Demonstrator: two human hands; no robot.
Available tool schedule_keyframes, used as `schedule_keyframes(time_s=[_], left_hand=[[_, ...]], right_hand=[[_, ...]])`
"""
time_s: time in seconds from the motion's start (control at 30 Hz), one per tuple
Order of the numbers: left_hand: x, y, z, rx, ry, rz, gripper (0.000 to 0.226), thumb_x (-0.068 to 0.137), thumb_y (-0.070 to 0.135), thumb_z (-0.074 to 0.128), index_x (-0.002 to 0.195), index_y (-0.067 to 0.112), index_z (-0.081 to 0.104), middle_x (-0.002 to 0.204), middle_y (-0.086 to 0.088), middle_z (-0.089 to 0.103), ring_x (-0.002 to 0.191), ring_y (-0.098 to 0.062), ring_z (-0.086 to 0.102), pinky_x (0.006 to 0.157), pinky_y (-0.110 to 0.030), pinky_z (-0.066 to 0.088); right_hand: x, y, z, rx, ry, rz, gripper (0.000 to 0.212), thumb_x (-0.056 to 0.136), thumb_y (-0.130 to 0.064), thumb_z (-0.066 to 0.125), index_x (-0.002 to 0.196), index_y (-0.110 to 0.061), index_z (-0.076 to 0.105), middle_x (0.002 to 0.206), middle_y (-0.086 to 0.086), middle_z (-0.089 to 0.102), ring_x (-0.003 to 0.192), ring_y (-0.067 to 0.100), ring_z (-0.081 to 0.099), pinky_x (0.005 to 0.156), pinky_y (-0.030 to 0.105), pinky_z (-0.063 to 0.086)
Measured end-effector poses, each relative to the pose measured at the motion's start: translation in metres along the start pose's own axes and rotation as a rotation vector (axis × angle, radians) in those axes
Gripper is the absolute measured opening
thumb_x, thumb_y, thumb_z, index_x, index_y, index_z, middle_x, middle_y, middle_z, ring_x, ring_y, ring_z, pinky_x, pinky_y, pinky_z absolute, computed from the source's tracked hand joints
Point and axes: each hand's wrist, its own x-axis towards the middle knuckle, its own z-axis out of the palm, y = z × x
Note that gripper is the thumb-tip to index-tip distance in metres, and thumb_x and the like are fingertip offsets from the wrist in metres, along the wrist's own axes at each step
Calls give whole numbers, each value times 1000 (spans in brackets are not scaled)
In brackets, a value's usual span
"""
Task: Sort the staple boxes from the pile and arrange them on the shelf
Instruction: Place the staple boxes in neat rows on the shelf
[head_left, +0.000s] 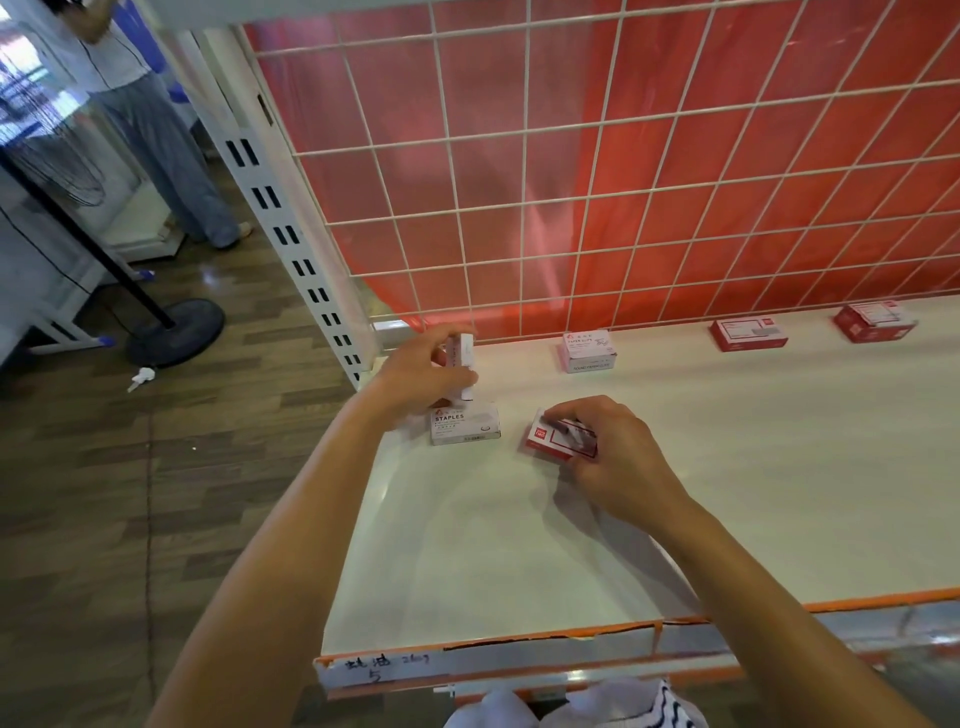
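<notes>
Left hand (431, 374), grip closed round an upright white cardboard box (464, 364) above the white STAPLES box (465, 426); right hand (618, 452), grip pinching a flat red box (558, 441) on the cream shelf (519, 545).

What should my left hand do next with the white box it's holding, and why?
Probably lower the white box in your left hand onto the STAPLES box lying just below it: both are white, while your right hand holds a red box.
</notes>
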Motion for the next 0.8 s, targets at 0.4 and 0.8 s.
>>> schedule_keyframes(time_s=[0.4, 0.8], left_hand=[[-9, 9, -7, -210, -47, -37, 28, 98, 14, 51, 121, 28, 56, 98, -4, 59, 94, -29, 65, 82, -46, 57], [-15, 10, -5, 10, -154, 64, 87, 74, -5, 74, 140, 33, 32, 118, 7, 49, 96, -17, 62, 70, -27, 57]], right_hand=[[1, -8, 1, -9, -10, -6, 47, 76, -1, 68, 119, -21, 63, 119, -1, 60, 106, 15, 51, 84, 17, 36], [-2, -2, 1, -6, -4, 7, 48, 75, 1, 65, 118, -23, 63, 118, -2, 59, 106, 15, 50, 83, 16, 34]])
